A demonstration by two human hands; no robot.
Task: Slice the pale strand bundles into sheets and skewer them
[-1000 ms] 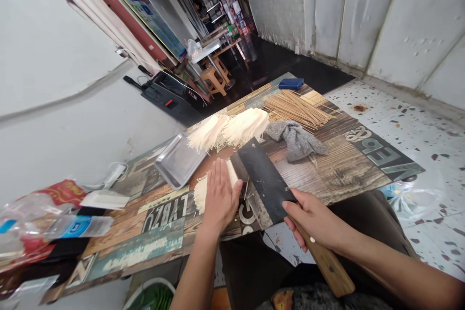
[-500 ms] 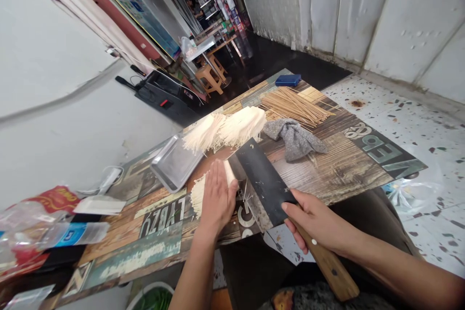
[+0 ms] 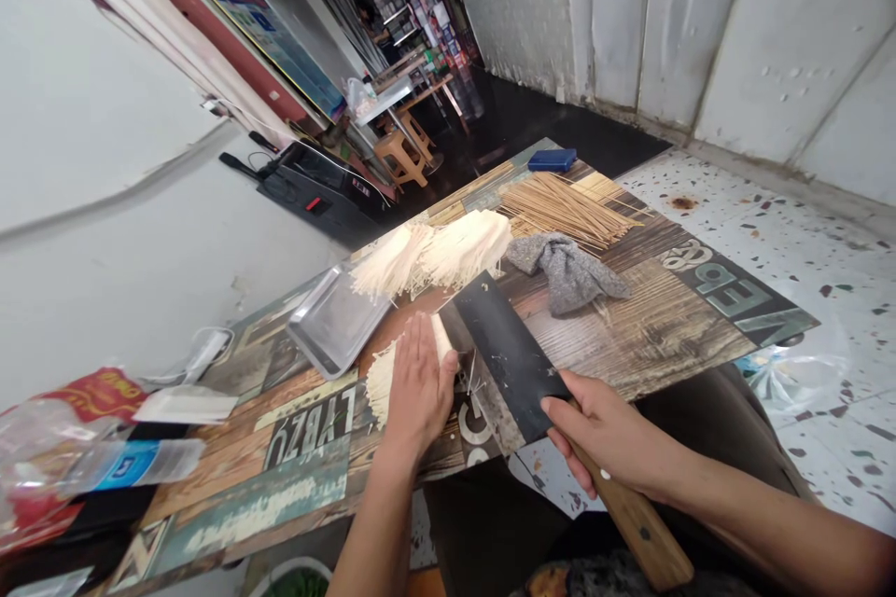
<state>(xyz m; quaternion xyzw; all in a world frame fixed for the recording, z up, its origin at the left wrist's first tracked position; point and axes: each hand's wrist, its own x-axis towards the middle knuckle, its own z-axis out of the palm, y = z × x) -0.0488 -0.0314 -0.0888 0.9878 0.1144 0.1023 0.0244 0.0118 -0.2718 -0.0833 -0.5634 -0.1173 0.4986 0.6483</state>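
Observation:
My left hand [image 3: 418, 382] lies flat, fingers stretched out, on a bunch of pale thin strands [image 3: 380, 381] that look like enoki mushrooms. The palm hides much of the bunch. A pale cut end [image 3: 441, 336] shows beside the index finger. My right hand [image 3: 602, 434] is wrapped round the wooden handle of a cleaver [image 3: 510, 353]. The broad dark blade lies tilted just right of the bunch, its edge toward my left hand. Bits of pale strand cling to the blade. Beyond it lie two larger piles of the same strands [image 3: 466, 247].
A metal tray [image 3: 336, 322] stands left of the piles. To the right are a grey cloth [image 3: 570, 272], wooden skewers [image 3: 570, 205] and a blue box [image 3: 553, 159]. A plastic bottle [image 3: 133, 465] and a red packet [image 3: 94, 396] lie at the table's left end.
Almost nothing differs. The view has shifted slightly; both hands and the cleaver keep nearly the same places.

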